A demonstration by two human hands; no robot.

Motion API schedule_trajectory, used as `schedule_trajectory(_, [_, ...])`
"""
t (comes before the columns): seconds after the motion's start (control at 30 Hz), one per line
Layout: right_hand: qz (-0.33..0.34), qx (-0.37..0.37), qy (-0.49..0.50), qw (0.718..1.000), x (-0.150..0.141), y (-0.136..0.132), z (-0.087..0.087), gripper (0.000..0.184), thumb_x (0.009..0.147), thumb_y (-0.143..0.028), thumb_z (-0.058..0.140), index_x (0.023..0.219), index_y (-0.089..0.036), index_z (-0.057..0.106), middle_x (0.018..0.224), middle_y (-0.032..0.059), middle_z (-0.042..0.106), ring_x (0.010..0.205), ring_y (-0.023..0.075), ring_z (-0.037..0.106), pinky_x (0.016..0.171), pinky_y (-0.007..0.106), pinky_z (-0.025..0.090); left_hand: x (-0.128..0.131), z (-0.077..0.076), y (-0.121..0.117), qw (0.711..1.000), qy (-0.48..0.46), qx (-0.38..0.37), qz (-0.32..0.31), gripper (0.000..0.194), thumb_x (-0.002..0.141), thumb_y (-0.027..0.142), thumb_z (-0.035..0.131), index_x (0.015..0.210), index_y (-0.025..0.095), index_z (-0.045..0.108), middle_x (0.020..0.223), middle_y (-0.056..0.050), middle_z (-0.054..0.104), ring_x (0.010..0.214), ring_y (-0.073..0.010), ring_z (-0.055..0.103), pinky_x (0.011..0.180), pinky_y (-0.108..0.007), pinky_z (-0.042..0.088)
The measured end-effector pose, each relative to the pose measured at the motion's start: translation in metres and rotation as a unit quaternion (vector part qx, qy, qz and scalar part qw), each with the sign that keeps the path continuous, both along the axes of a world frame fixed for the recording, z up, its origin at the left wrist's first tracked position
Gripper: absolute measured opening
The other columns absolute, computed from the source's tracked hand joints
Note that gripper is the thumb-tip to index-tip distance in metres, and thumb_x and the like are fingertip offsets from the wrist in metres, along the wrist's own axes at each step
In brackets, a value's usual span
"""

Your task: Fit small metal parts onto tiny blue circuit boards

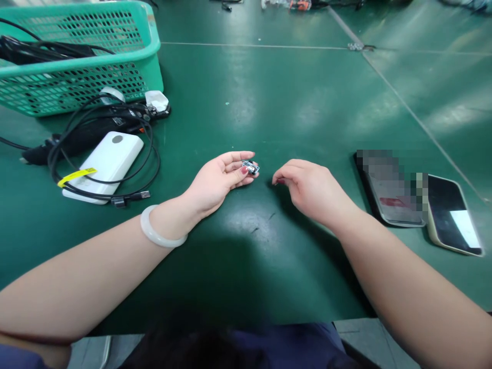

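My left hand (221, 177) is over the middle of the green table, with a pale bangle on its wrist. Its thumb presses a small light-and-dark electronic part (251, 167), like a tiny circuit board, against the fingers. A short gap to the right, my right hand (305, 182) is closed, fingertips pinched together and turned toward the left hand. Whether something sits between those fingertips is hidden by the hand. The green table (246, 113) lies beneath both hands.
At the left are a green plastic basket (154, 61) with black cables, a black tool (103, 120), a white power bank (115, 159) and a looped black cable (157, 159). Two phones, one dark (395, 200) and one light-cased (449, 210), lie at the right.
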State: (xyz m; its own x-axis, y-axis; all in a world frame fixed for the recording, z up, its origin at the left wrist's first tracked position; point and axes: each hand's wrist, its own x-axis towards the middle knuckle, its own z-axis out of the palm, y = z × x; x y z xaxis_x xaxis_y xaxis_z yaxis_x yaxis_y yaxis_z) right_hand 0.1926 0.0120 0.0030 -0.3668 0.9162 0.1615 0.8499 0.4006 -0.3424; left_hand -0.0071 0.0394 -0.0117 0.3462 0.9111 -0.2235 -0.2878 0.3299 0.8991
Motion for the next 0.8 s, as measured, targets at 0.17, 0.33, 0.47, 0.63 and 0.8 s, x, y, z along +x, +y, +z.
schedule_trajectory(0.17, [0.016, -0.039, 0.006, 0.999, -0.001, -0.001, 0.001, 0.028, 0.084, -0.005, 0.046, 0.083, -0.019, 0.07, 0.085, 0.0028, 0.071, 0.082, 0.0163, 0.064, 0.075, 0.027, 0.046, 0.0, -0.001, 0.0, 1.0, 0.004, 0.006, -0.006, 0.019, 0.078, 0.011, 0.067, 0.097, 0.014, 0.069, 0.087, -0.003, 0.072, 0.077, -0.0086, 0.066, 0.085, -0.028, 0.054])
schedule_trajectory(0.33, [-0.033, -0.081, 0.038, 0.995, -0.003, 0.001, 0.001, 0.013, 0.084, -0.017, 0.057, 0.083, -0.021, 0.07, 0.077, -0.0011, 0.072, 0.071, 0.0144, 0.064, 0.069, 0.026, 0.045, -0.001, -0.002, 0.001, 1.0, 0.013, 0.012, -0.01, 0.021, 0.078, 0.013, 0.069, 0.099, 0.014, 0.069, 0.089, -0.004, 0.072, 0.079, -0.0091, 0.067, 0.086, -0.028, 0.054])
schedule_trajectory(0.47, [-0.06, -0.066, 0.01, 0.996, 0.006, 0.005, 0.002, 0.015, 0.084, -0.02, 0.059, 0.076, -0.021, 0.071, 0.078, 0.0, 0.073, 0.075, 0.0158, 0.064, 0.071, 0.028, 0.044, -0.001, -0.002, 0.0, 1.0, 0.012, 0.019, -0.009, 0.021, 0.077, 0.012, 0.069, 0.098, 0.014, 0.068, 0.088, -0.004, 0.072, 0.08, -0.0094, 0.067, 0.085, -0.028, 0.054])
schedule_trajectory(0.63, [-0.076, -0.063, 0.012, 0.995, 0.011, 0.003, -0.001, 0.005, 0.079, -0.026, 0.068, 0.079, -0.022, 0.072, 0.077, 0.0, 0.07, 0.072, 0.0157, 0.062, 0.067, 0.028, 0.044, -0.001, -0.002, -0.001, 1.0, 0.02, 0.016, 0.0, 0.025, 0.072, 0.01, 0.074, 0.095, 0.013, 0.065, 0.088, -0.004, 0.073, 0.082, -0.01, 0.068, 0.086, -0.028, 0.054])
schedule_trajectory(0.8, [-0.059, -0.046, 0.01, 0.997, -0.004, 0.0, -0.004, 0.006, 0.08, -0.024, 0.066, 0.08, -0.02, 0.071, 0.079, 0.0026, 0.068, 0.074, 0.017, 0.061, 0.069, 0.03, 0.047, -0.001, -0.002, -0.001, 0.999, 0.028, 0.029, -0.001, 0.026, 0.07, 0.012, 0.076, 0.093, 0.013, 0.064, 0.091, -0.004, 0.073, 0.085, -0.0114, 0.068, 0.086, -0.029, 0.054])
